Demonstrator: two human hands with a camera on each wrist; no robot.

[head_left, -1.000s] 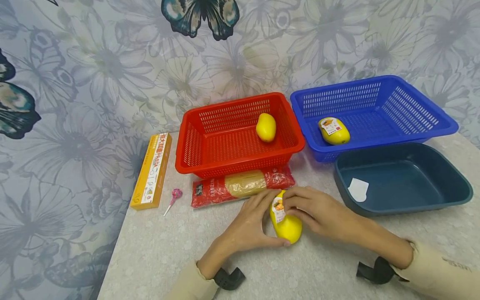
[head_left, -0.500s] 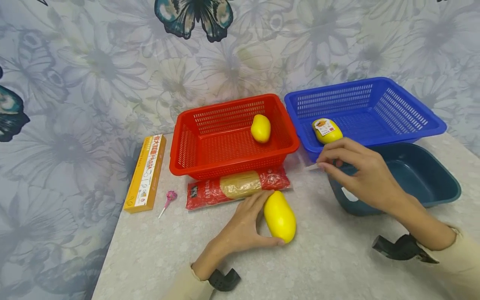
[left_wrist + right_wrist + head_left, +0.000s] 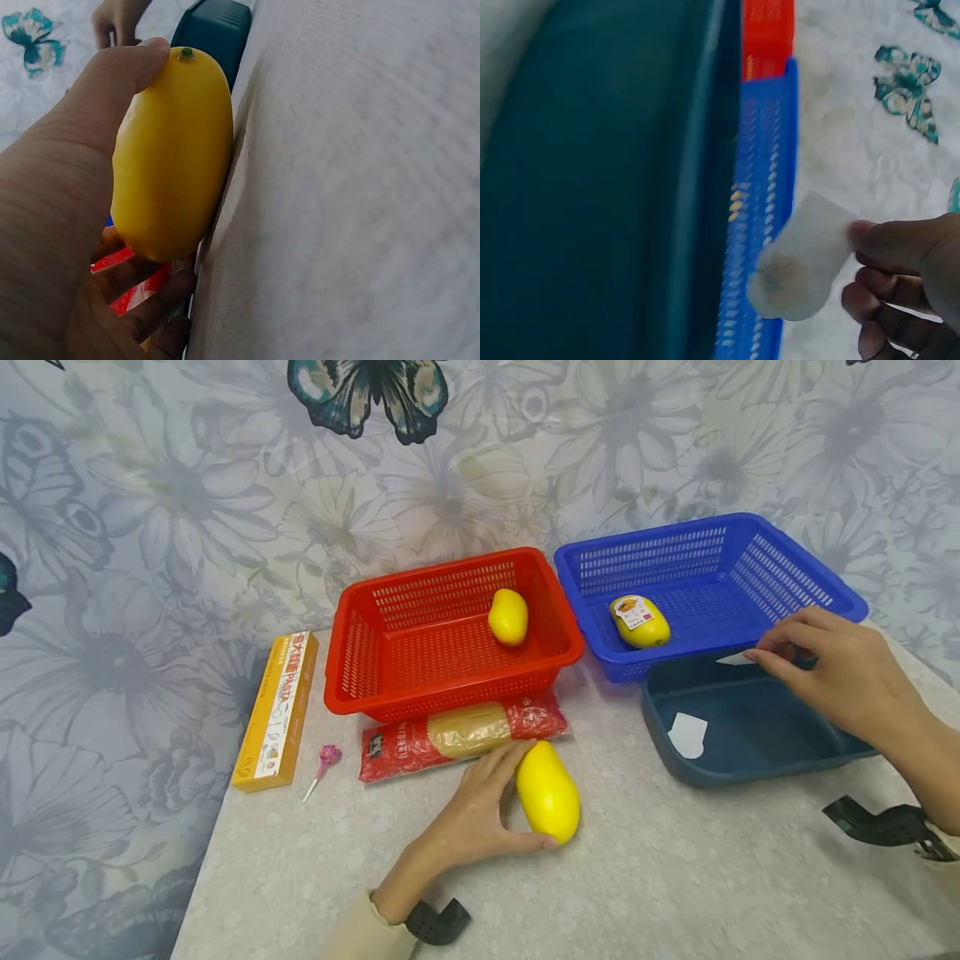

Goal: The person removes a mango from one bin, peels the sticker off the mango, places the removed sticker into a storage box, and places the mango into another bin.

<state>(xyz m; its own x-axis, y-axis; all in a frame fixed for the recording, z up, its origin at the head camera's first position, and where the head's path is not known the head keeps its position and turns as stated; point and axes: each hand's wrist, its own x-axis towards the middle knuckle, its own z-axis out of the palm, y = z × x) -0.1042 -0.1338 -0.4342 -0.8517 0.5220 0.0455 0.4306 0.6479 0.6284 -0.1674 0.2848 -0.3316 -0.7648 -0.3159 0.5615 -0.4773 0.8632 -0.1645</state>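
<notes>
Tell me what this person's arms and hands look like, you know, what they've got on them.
The left hand and right hand are both bare, without gloves. The left sleeve and right sleeve are plain pale cream. A black, bent attachment sits at each wrist, left attachment and right attachment alike. No cables show.

We see a mango (image 3: 549, 793) before the noodles (image 3: 468, 732) and a basket (image 3: 450, 703) behind them. On our left lie a lollipop (image 3: 327, 757) and box (image 3: 276, 712). On our right, paper (image 3: 686, 735) lies in a tub (image 3: 772, 727).
</notes>
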